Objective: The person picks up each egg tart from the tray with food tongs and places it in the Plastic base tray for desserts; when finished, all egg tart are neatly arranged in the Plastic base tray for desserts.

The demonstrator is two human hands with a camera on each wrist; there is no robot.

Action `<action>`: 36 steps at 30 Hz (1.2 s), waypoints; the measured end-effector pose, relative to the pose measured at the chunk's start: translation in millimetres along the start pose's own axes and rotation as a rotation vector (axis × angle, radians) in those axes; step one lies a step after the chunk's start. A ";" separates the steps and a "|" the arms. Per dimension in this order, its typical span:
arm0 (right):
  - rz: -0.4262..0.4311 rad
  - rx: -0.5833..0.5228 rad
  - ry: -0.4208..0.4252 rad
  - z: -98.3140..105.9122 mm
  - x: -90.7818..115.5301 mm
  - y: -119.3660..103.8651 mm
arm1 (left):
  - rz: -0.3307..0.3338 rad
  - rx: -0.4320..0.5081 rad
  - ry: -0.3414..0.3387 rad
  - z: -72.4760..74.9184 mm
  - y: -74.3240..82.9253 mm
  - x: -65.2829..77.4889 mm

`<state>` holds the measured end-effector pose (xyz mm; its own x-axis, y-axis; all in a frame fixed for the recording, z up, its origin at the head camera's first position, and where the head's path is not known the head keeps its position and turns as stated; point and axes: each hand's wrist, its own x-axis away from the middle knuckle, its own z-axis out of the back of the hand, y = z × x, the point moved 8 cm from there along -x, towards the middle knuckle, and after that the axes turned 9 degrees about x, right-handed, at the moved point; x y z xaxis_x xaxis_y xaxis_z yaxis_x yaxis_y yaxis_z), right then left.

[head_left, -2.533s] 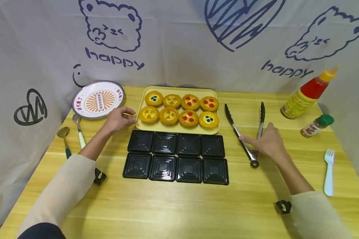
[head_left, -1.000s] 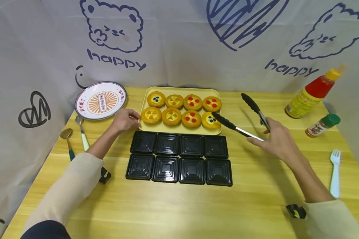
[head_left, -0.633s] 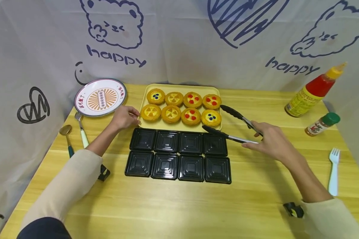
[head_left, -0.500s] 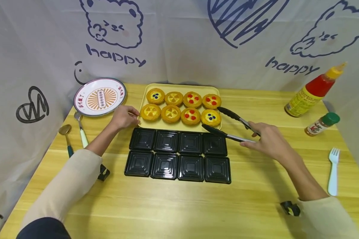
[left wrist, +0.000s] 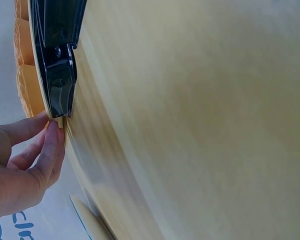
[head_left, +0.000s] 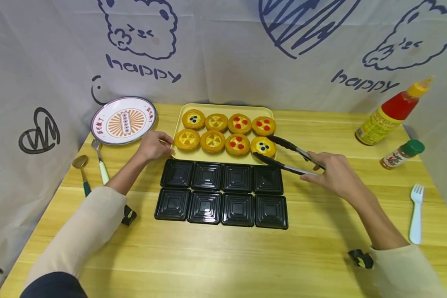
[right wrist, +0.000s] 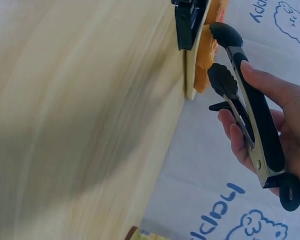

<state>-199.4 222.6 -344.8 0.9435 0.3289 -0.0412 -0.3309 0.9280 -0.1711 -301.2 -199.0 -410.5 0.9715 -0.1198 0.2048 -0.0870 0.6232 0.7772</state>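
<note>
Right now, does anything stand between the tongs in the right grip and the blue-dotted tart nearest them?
Nothing visible does. In the head view, the tongs held by the right grip straddle that tart; whether they touch it is unclear.

Open tabletop [head_left: 216, 260] lies before the black trays [head_left: 229, 186] and beyond the tongs [head_left: 279, 164], toward the sauce bottle [head_left: 383, 118]. The left hand [head_left: 154, 146] blocks the yellow tray's [head_left: 223, 158] left end, the tongs its right front corner; cloth [head_left: 223, 62] rises behind.
</note>
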 end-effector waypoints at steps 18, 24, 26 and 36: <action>0.062 0.004 -0.021 7.7 59.9 -1.2 | 0.002 -0.006 -0.004 2.4 3.1 2.6; 0.070 -0.006 -0.017 6.3 63.1 -0.6 | -0.009 -0.023 0.004 1.7 4.9 0.7; 0.058 -0.013 -0.035 8.0 62.6 -0.6 | -0.015 -0.030 0.003 1.4 5.0 0.0; 0.018 -0.035 -0.070 9.0 25.3 -17.6 | -0.024 -0.035 -0.003 0.8 4.3 0.0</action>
<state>-169.8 216.2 -334.0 0.9334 0.3581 0.0237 -0.3461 0.9156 -0.2048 -301.7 -196.9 -406.7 0.9725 -0.1375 0.1882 -0.0557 0.6467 0.7607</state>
